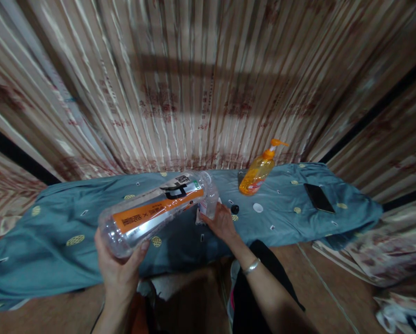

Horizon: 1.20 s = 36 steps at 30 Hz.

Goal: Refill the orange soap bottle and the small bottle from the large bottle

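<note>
My left hand [119,273] is closed around the base of a large clear plastic bottle [155,211] with an orange and silver label. The bottle is tilted nearly flat, its neck pointing right. Whether clear liquid is inside, I cannot tell. At the bottle's mouth stands a small clear container [211,204] on the cloth, and my right hand [222,222] grips its lower side. The large bottle's neck overlaps the container's top, so contact is unclear. Just right of that hand lie a black cap [234,209] and a white round disc [258,208].
A pump bottle [257,175] of orange liquid stands at the back of the cloth-covered narrow table [284,222]. Toward the right end lies a black phone [319,198]. Patterned curtains [194,93] hang close behind, and dark poles [20,153] slant at both sides.
</note>
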Each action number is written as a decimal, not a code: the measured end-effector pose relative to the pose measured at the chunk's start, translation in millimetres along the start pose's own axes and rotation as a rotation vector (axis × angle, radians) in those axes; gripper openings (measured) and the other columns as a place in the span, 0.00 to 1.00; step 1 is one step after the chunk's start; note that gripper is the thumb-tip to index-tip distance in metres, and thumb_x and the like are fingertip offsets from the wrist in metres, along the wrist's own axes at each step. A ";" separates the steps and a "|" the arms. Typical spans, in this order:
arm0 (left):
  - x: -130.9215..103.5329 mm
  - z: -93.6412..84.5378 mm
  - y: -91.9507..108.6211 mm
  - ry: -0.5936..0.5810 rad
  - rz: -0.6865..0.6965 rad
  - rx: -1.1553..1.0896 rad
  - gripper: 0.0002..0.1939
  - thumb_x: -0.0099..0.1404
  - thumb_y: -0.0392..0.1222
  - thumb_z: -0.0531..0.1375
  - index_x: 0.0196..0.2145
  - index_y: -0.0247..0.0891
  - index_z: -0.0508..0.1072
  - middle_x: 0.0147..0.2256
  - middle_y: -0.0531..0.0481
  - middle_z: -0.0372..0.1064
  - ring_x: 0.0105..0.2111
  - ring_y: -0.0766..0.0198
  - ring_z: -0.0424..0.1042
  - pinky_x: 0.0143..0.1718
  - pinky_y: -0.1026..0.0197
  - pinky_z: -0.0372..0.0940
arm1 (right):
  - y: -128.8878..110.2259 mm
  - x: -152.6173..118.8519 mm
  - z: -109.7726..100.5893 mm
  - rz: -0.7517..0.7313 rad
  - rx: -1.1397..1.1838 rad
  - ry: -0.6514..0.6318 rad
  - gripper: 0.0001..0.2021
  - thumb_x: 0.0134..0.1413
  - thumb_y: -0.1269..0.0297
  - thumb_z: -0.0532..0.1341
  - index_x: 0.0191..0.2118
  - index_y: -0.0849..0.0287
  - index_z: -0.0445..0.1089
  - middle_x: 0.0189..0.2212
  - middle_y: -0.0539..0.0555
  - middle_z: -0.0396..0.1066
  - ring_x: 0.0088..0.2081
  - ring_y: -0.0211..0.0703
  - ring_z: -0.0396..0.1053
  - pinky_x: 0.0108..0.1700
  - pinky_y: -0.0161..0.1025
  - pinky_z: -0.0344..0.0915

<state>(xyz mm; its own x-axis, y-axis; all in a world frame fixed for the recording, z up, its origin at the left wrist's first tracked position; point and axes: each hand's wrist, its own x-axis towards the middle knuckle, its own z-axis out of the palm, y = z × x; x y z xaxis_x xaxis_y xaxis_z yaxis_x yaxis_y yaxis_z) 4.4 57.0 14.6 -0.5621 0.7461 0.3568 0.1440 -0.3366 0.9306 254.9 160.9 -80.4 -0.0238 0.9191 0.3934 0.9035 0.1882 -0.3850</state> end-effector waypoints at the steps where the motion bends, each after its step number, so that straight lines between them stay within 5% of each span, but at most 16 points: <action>1: 0.6 -0.2 -0.6 0.004 -0.007 -0.013 0.49 0.47 0.51 0.77 0.64 0.44 0.66 0.58 0.39 0.69 0.59 0.41 0.70 0.65 0.33 0.57 | -0.4 0.0 -0.6 0.001 0.005 0.001 0.26 0.56 0.51 0.71 0.53 0.63 0.69 0.43 0.65 0.79 0.47 0.61 0.77 0.51 0.53 0.73; 14: 1.6 0.7 -0.6 0.019 -0.021 -0.095 0.48 0.43 0.47 0.79 0.61 0.42 0.69 0.56 0.40 0.70 0.57 0.44 0.71 0.66 0.36 0.57 | -4.4 1.2 -10.8 0.093 0.294 0.002 0.40 0.54 0.55 0.72 0.66 0.70 0.59 0.50 0.70 0.78 0.49 0.62 0.79 0.52 0.52 0.75; 21: 2.8 -0.4 -5.3 0.032 -0.036 -0.099 0.49 0.41 0.46 0.79 0.61 0.42 0.69 0.54 0.40 0.72 0.54 0.46 0.72 0.65 0.34 0.56 | -9.9 1.5 -12.1 0.129 0.390 -0.046 0.31 0.55 0.60 0.70 0.62 0.63 0.64 0.50 0.66 0.78 0.51 0.60 0.79 0.52 0.51 0.75; 36: -0.6 4.1 11.8 0.063 -0.089 -0.051 0.50 0.40 0.50 0.79 0.60 0.39 0.68 0.54 0.38 0.70 0.54 0.42 0.71 0.66 0.31 0.54 | -12.2 3.5 -12.6 0.188 0.275 -0.121 0.27 0.58 0.61 0.68 0.61 0.63 0.65 0.46 0.64 0.81 0.48 0.60 0.81 0.49 0.49 0.76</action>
<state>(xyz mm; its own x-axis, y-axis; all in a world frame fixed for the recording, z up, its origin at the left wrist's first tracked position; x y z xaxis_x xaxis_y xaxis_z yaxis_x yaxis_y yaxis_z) 9.8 55.0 25.7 -0.6207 0.7375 0.2660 0.0505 -0.3009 0.9523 249.2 157.5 -63.7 0.0663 0.9777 0.1991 0.7485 0.0832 -0.6579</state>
